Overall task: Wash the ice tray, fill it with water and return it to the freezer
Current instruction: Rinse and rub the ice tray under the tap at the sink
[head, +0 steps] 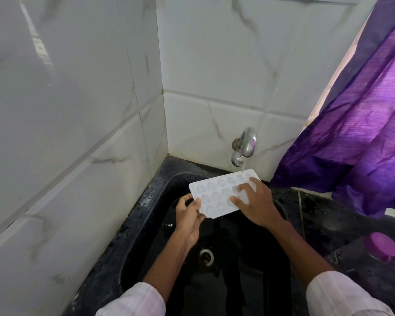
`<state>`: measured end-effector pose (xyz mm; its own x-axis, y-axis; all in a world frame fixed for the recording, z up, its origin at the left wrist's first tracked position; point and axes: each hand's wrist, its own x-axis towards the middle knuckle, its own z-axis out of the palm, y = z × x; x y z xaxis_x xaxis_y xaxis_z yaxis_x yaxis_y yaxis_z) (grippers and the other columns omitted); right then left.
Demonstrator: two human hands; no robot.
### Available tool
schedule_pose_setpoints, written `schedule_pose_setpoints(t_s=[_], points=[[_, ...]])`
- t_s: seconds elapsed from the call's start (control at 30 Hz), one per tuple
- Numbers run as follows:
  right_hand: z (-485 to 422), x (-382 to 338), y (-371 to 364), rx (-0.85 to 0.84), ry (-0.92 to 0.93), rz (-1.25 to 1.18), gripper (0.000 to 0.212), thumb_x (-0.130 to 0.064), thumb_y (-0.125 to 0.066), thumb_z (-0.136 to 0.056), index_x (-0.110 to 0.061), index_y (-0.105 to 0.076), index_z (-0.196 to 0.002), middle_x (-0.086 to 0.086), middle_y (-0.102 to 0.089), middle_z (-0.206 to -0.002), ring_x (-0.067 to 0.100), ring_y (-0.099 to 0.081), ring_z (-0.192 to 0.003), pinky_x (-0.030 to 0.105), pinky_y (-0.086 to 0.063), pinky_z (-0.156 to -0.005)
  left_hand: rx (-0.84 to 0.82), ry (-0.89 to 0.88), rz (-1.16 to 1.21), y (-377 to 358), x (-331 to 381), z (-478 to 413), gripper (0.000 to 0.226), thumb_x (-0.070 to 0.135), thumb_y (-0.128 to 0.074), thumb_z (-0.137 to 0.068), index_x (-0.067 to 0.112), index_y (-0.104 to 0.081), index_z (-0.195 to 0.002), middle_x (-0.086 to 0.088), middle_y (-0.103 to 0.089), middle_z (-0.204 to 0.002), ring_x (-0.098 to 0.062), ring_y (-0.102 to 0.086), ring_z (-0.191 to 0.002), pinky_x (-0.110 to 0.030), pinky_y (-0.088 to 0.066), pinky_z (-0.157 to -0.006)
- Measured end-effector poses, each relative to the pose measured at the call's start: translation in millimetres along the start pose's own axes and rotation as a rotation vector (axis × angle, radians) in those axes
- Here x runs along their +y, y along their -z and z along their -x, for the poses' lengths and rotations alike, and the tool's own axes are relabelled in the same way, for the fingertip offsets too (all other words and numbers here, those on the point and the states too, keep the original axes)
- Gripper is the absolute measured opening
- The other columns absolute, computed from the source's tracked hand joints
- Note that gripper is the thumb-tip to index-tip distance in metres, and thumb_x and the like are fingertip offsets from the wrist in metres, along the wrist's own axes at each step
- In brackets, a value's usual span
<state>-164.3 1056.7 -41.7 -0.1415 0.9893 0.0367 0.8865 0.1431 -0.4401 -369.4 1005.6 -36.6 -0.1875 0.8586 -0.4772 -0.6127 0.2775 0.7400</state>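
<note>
A: Right hand (258,202) fingers (242,188) spread flat on the ice tray (214,197), rubbing cells. Left hand (189,216) pinches its near corner.

B: Tray location?

A: Over the black sink (226,281), far end under the running tap (245,144). Wash step, I'd say. Next: level it to fill.

B: Surroundings?

A: Wet dark worktop (317,213), marble-tiled corner, purple curtain (363,133).

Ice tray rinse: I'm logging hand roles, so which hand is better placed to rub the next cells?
Right. The right hand already lies flat on the ice tray near the tap stream; the left hand is occupied, its grip on the near-left corner.
</note>
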Motion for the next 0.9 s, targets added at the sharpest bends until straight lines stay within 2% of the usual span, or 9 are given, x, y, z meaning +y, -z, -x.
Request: schedule_pose_setpoints(t_s=[0.1,0.2,0.5,0.6,0.73,0.9], points=[[0,-2,2,-0.078,-0.042,0.03,0.044,-0.065,-0.045,-0.093,-0.045,-0.05,-0.132,0.004,-0.015,-0.161,0.026,-0.008,-0.149,0.054,-0.006,-0.118,-0.005,0.005,0.004,0,0,-2,0.023,0.002,-0.052,-0.1,0.005,-0.051,-0.123,-0.019,-0.068,-0.116,-0.033,-0.068,-0.105,-0.043,-0.06,-0.08],[0,-6,3,-0.109,-0.059,0.024,0.046,-0.066,-0.042,-0.093,-0.048,-0.049,-0.134,0.004,-0.012,-0.162,0.027,-0.005,-0.149,0.056,-0.004,-0.118,-0.005,0.006,0.013,0,1,-2,0.023,0.002,-0.052,-0.1,0.005,-0.051,-0.123,-0.019,-0.068,-0.116,-0.032,-0.069,-0.103,-0.043,-0.06,-0.08],[1,-9,3,-0.103,-0.052,-0.006,0.043,-0.063,-0.051,-0.091,-0.039,-0.053,-0.126,0.0,-0.02,-0.158,0.027,-0.012,-0.147,0.056,-0.01,-0.118,0.003,0.017,0.004,4,2,-2,0.026,0.002,-0.053,-0.1,0.005,-0.051,-0.126,-0.017,-0.068,-0.114,-0.03,-0.07,-0.101,-0.037,-0.062,-0.07],[-1,-9,2,-0.126,-0.064,0.001,0.048,-0.065,-0.05,-0.09,-0.04,-0.051,-0.131,0.002,-0.017,-0.159,0.028,-0.01,-0.148,0.057,-0.009,-0.118,-0.005,0.017,-0.002,5,2,-1,0.026,0.001,-0.053,-0.099,0.005,-0.051,-0.125,-0.017,-0.068,-0.114,-0.03,-0.07,-0.101,-0.036,-0.062,-0.068],[1,-13,4,-0.158,-0.091,-0.005,0.049,-0.066,-0.046,-0.091,-0.046,-0.049,-0.136,0.002,-0.012,-0.161,0.027,-0.005,-0.149,0.055,-0.005,-0.119,-0.011,0.008,-0.008,4,3,-1,0.02,0.0,-0.052,-0.1,0.005,-0.052,-0.119,-0.018,-0.068,-0.112,-0.026,-0.07,-0.092,-0.036,-0.06,-0.069],[4,-17,9,-0.19,-0.103,-0.019,0.048,-0.065,-0.047,-0.092,-0.046,-0.049,-0.136,0.002,-0.012,-0.161,0.029,-0.005,-0.149,0.055,-0.005,-0.119,-0.009,0.008,-0.005,7,3,-2,0.023,0.0,-0.053,-0.099,0.004,-0.052,-0.121,-0.018,-0.069,-0.112,-0.027,-0.07,-0.093,-0.041,-0.06,-0.077]])
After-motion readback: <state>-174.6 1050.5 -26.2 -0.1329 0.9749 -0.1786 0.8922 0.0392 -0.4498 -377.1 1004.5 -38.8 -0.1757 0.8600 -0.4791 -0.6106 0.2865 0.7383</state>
